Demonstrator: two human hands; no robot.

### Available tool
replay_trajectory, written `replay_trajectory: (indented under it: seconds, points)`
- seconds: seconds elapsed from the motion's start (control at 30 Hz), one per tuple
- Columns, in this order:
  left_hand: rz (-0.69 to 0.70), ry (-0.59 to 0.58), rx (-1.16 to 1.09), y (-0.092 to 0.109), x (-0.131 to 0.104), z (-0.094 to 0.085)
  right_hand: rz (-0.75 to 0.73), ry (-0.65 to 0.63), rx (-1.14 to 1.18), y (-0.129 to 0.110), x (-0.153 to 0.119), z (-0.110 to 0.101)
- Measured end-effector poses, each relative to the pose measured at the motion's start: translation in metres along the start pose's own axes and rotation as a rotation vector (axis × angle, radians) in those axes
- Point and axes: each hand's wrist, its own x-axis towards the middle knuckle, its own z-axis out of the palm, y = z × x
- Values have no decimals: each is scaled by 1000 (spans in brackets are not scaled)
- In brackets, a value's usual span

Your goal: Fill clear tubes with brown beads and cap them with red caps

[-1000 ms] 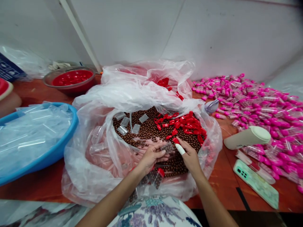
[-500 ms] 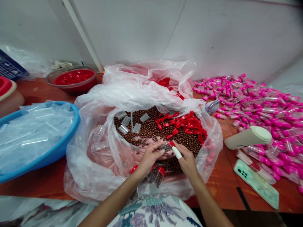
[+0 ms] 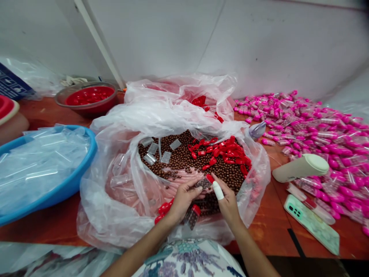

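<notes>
Red cap (image 3: 210,178) now against clear container (image 3: 204,182) in left hand (image 3: 182,198)

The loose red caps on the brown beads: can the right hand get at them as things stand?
Probably yes: the red caps lie uncovered just beyond the right hand, with nothing seen between, though its fingers are busy at a small container.

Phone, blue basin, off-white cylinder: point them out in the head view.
phone (image 3: 314,227): head view, middle of its back
blue basin (image 3: 70,181): head view, front rim
off-white cylinder (image 3: 296,169): head view, middle of its side
</notes>
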Motion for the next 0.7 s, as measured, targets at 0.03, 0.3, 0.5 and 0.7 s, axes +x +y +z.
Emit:
replay_trajectory:
  seconds: [0.03,0.3,0.5,0.7]
  points:
    - [11,0,-18,0,0,0,-60,-36,-57,1,0,-2]
    - [43,12,-121,-7,-8,7,-382,-73,-401,15,1,4]
    - [26,-5,-94,-3,-9,5,-412,-97,-356,12,-1,9]
    - [-80,69,-115,-4,-3,1,-175,-287,-62,7,-9,8]
